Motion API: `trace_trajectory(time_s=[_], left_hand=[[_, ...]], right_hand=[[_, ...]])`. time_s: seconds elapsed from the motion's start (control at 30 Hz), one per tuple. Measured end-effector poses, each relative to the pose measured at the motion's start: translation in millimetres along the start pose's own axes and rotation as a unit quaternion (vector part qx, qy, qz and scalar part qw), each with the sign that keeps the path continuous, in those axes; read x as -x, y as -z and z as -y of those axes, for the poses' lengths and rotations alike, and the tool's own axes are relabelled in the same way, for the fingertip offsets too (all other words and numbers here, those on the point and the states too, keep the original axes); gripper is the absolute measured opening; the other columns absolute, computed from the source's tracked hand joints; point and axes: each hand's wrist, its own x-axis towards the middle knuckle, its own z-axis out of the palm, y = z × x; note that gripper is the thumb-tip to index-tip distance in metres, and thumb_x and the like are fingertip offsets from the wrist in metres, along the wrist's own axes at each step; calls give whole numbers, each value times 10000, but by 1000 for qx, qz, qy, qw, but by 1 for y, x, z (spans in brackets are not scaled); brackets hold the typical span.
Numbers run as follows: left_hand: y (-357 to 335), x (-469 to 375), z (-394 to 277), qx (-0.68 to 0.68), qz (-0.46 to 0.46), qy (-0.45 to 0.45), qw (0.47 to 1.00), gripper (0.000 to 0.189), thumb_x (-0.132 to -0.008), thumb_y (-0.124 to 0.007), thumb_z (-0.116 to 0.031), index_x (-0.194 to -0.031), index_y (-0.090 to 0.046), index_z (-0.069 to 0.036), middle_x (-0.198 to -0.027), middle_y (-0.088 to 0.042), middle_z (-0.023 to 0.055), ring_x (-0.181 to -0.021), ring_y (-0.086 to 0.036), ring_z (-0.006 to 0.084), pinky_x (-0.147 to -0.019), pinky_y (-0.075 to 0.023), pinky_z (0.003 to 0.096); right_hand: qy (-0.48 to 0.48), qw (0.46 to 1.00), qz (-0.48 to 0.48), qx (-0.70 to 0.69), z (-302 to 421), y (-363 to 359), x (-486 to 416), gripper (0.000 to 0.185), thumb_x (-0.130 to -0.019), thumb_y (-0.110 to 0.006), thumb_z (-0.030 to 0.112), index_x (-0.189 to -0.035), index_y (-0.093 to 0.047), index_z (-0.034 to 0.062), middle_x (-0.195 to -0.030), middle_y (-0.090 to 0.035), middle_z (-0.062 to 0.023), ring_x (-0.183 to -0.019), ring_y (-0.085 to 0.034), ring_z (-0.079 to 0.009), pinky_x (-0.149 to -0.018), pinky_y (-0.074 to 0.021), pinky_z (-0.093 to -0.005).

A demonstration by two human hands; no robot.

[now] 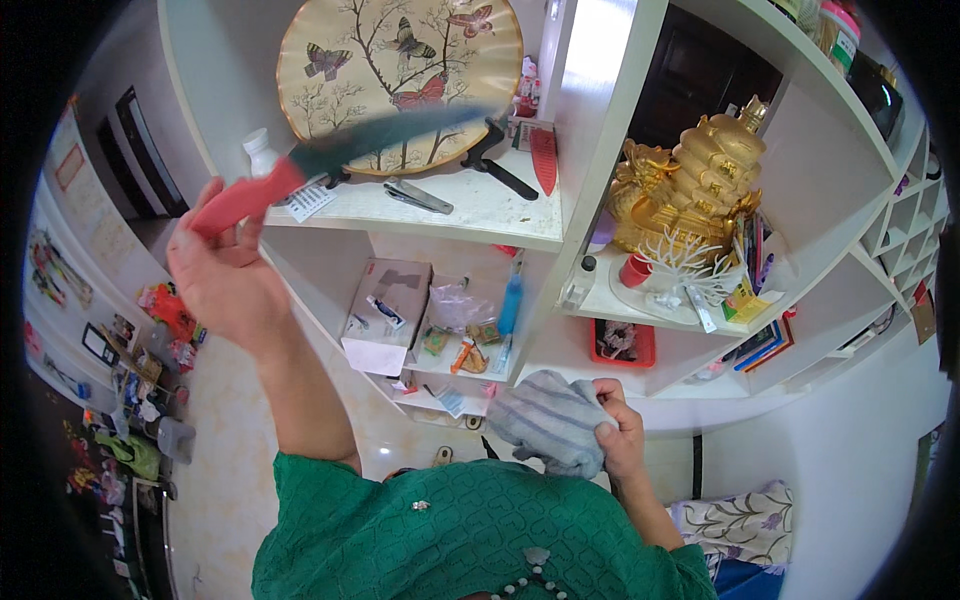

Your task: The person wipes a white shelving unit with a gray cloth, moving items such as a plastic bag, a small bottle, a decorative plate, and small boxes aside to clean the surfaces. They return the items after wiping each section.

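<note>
My left hand [229, 289] is raised at the left, its fingers around the pink-red handle of a knife-shaped tool [390, 136]. The dark blade, blurred, points right across the front of a decorative butterfly plate [405, 60] on a black stand [506, 172]. My right hand [622, 431] grips a grey striped cloth [551, 424] low in front of my chest. On the upper shelf lie a metal nail clipper [418, 196], a red blade-shaped sheath [544, 161] and a card with writing [307, 201]. A small white vase [261, 154] stands left of the plate.
White shelving [420, 229] curves across the front. A golden ship ornament [694, 187], a white coral-like ornament [690, 270] and a red cup [635, 270] stand right. Below are a cardboard box [390, 300], a blue bottle [510, 304] and a red basket [652, 345]. Shelf edges lie close to both arms.
</note>
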Motion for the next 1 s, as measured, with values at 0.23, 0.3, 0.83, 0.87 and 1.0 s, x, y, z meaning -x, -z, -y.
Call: trace_trajectory(time_s=[0.23,0.3,0.83,0.87,1.0], left_hand=[[59,-19,-21,-39,24,146,988,192,-1000,-434,-208,-1006,-508,-30,-940,-591,132,-832,-581,231,-760,-509,379],[60,0,-22,-72,129,179,973,144,-969,-529,-222,-984,-527,-79,-749,-530,52,-639,-501,148,-576,-445,276],[-12,47,37,-495,531,-190,661,352,-786,-578,-34,-1127,-581,-118,-1181,-585,100,-925,-632,300,-718,-532,378],[-5,42,37,-488,524,-195,670,332,-778,-576,-28,-1099,-584,-112,-1156,-595,99,-929,-630,301,-725,-531,377],[21,18,38,-483,490,-190,700,268,-759,-568,-9,-1011,-588,-99,-1068,-624,90,-940,-625,304,-746,-527,370]], right_hand=[[-69,993,17,-95,6,1,-11,280,-868,-639,280,-869,-538,18,-1152,-570,-175,-1036,-539,-212,-920,-420,-365],[-108,988,56,-100,9,-2,-16,243,-870,-635,228,-921,-518,22,-1095,-613,-167,-971,-578,-195,-869,-459,-343],[-106,985,120,-66,12,-23,-27,205,-836,-645,103,-972,-515,19,-975,-650,-124,-890,-607,-162,-810,-494,-325],[-104,986,119,-56,16,-23,-29,208,-834,-650,104,-973,-520,20,-981,-646,-121,-891,-605,-160,-808,-493,-323],[-25,992,121,32,43,-37,-53,255,-819,-680,114,-1010,-537,25,-995,-628,-101,-881,-585,-143,-781,-480,-296]])
